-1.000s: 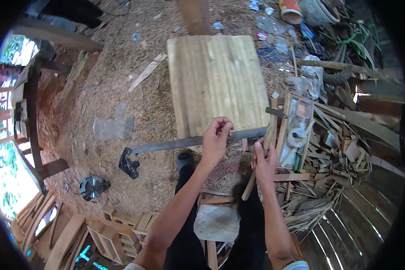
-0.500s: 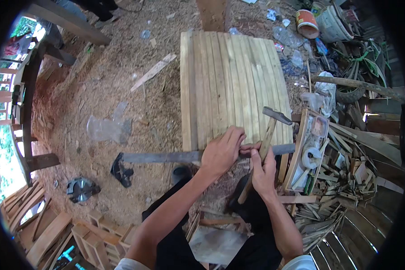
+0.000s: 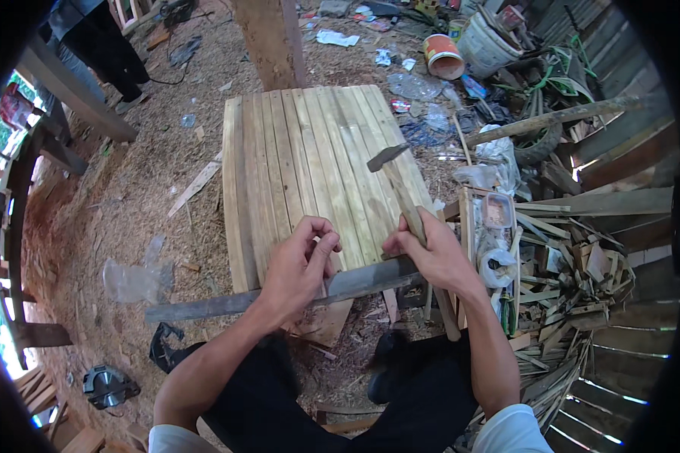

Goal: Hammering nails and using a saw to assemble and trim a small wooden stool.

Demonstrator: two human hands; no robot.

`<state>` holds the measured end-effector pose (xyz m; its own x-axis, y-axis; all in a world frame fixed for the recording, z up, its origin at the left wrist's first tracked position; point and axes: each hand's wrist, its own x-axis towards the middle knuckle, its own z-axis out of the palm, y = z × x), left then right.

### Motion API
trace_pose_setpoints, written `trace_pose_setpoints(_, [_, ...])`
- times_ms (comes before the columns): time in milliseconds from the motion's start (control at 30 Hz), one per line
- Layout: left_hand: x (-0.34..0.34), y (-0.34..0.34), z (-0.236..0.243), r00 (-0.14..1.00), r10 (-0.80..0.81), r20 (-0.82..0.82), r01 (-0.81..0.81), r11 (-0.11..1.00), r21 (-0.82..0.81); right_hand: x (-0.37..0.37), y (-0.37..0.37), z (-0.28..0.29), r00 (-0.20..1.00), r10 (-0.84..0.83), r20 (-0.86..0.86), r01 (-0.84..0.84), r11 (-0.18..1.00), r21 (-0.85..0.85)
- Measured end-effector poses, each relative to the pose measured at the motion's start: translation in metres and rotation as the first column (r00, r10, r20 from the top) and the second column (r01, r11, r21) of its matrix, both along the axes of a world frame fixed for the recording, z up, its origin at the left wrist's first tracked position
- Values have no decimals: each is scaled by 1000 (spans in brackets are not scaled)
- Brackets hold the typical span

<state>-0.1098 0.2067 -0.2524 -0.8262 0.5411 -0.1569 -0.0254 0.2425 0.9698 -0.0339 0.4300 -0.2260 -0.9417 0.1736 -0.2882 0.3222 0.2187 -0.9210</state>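
Wooden-handled, grey-headed hammer (image 3: pixel 402 193), tilted over the pale slatted wooden panel (image 3: pixel 310 166), could slip if your right hand (image 3: pixel 441 251), wrapped round it, loosens, while your left hand (image 3: pixel 296 266) curls half-closed, its contents unclear.

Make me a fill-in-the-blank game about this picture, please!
1. The hammer is held in the person's ____ hand (left or right).
2. The hammer's handle is made of ____ (wood or glass).
3. A long grey bar runs along the ____ edge of the slatted wooden panel (near or far, seen from the person).
4. The clear plastic sheet lies on the ground to the ____ of the panel (left or right).

Missing words: right; wood; near; left.
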Motion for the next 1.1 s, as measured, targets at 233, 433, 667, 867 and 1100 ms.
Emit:
trace_pose_setpoints(233, [2, 1, 5, 986, 109, -129, -107, 994, 17, 19, -10, 6, 912, 407, -57, -348, 837, 422])
trace_pose_setpoints(433, [31, -8, 10, 882, -2, -472, -99, 977, -189, 32, -21, -11, 895, 408, -183, -233, 774, 589])
trace_pose_setpoints(667, [53, -10, -6, 372, -232, -899, 45, 972, -232, 37, -20, -25, 889, 337, -311, -118, 823, 556])
trace_pose_setpoints(867, [32, -16, -3, 552, -248, -796, -126, 919, -373, 30, -33, -21, 870, 294, -395, -14, 817, 577])
trace_pose_setpoints(1100, [-7, -18, 0, 670, -27, -742, -202, 955, -217, 3, -40, -5, 946, 212, -246, -98, 909, 405])
